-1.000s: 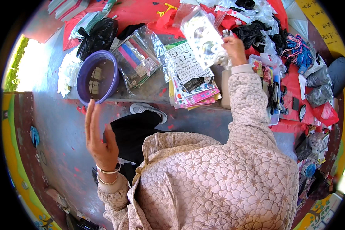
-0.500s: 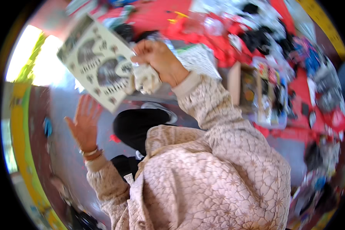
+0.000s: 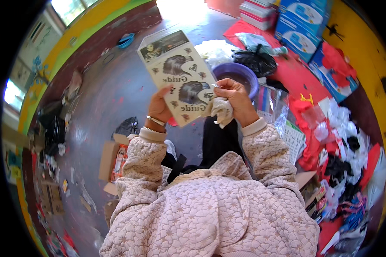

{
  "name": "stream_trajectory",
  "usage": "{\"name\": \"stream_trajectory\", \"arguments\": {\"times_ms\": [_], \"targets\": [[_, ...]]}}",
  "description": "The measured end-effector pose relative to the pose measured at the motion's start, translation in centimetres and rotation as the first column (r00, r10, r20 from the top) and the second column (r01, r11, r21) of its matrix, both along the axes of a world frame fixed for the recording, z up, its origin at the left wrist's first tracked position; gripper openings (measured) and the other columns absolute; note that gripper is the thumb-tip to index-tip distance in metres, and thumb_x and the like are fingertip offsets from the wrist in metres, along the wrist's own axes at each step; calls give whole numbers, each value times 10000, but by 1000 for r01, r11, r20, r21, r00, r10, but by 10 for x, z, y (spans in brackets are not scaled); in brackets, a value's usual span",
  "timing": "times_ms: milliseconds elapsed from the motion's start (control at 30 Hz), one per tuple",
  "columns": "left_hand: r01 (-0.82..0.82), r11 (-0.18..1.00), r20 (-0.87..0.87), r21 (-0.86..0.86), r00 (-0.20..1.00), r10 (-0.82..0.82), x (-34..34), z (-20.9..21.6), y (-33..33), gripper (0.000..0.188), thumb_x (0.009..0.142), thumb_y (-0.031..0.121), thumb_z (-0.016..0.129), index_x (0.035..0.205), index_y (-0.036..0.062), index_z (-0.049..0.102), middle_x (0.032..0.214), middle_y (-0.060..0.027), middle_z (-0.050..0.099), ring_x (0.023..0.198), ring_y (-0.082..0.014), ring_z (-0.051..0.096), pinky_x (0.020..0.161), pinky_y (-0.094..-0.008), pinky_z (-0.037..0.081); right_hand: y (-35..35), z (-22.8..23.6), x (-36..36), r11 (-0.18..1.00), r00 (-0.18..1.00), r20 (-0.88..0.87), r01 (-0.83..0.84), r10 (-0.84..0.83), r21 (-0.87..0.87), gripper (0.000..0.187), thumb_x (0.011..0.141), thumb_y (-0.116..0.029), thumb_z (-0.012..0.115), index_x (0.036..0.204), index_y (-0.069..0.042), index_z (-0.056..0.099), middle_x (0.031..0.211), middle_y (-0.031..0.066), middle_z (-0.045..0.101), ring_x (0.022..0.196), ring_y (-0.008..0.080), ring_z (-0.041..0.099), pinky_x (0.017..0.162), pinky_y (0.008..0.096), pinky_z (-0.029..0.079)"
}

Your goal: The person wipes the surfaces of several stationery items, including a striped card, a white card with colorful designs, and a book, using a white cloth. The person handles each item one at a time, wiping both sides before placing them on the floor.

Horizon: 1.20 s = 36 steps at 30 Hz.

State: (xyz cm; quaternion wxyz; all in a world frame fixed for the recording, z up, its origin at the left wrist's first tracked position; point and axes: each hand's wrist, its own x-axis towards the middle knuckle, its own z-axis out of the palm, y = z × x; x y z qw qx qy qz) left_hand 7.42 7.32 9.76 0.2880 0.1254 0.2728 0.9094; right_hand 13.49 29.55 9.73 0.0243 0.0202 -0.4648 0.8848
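Note:
A temporary tattoo sheet [image 3: 192, 70], cream-coloured with dark eagle heads, mirrored lettering and a dark picture strip along its top, is held up tilted in front of me. My left hand [image 3: 159, 106] is closed on its lower left edge, thumb over the front. At the opposite edge, my right hand [image 3: 236, 99] pinches the sheet between thumb and fingers. A crumpled off-white cloth or tissue [image 3: 222, 112] hangs from that same hand, below the fingers. Behind the sheet, to the right, stands a purple basin [image 3: 254, 81] with dark water in it.
On the right, red sheeting [image 3: 303, 145] carries plastic bags and loose items. Blue boxes [image 3: 299, 28] are stacked at the far right. An open cardboard box [image 3: 108, 160] sits left of my legs. A blue bowl [image 3: 125, 40] lies near the far-left wall.
My left hand, open and apart from the sheet before, now grips its left edge. The sheet is now held between both hands, and the view has turned left.

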Motion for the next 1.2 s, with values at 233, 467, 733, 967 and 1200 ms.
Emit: {"name": "stream_trajectory", "arguments": {"times_ms": [233, 467, 733, 967, 1200], "targets": [[-110, 983, -9, -149, 994, 109, -37, -28, -40, 339, 793, 52, 519, 1109, -63, 474, 1022, -167, 590, 889, -276, 612, 793, -400, 514, 19, 35, -71, 938, 942, 65, 319, -330, 138, 209, 872, -218, 532, 892, -13, 568, 736, 66, 569, 582, 144, 554, 531, 284, 479], [-71, 987, 213, -144, 972, 101, -70, -99, -70, 286, 800, 57, 526, 1062, -51, 486, 945, -146, 604, 785, -249, 629, 704, -387, 543, -99, 33, -97, 906, 940, -339, 175, -38, 385, 109, 834, -114, 570, 927, -56, 566, 834, 64, 548, 735, 168, 567, 652, 289, 476], [-31, 984, 229, -174, 971, 72, -61, -109, -87, 319, 886, 157, 446, 1169, 8, 444, 1055, -126, 568, 912, -221, 601, 784, -358, 512, -132, -54, -149, 424, 713, -543, 368, 443, 828, 106, 764, -90, 592, 864, -62, 573, 878, 93, 548, 828, 288, 554, 708, 364, 449], [-85, 847, 247, -525, 937, 247, -56, -99, -92, 342, 818, 81, 547, 1134, 5, 443, 975, -104, 573, 812, -196, 608, 646, -328, 541, -87, -89, -177, 159, 930, -205, 163, 304, 974, 60, 815, -63, 518, 834, -16, 551, 842, 148, 544, 817, 311, 569, 685, 372, 456], [48, 854, 292, -518, 948, 125, -53, -103, -92, 391, 753, 48, 571, 1128, 2, 471, 939, -112, 598, 825, -199, 616, 679, -327, 540, -69, -70, -186, 683, 958, -189, 287, -217, 671, 118, 816, -110, 565, 903, -32, 580, 837, 113, 572, 659, 227, 579, 608, 329, 463]]}}
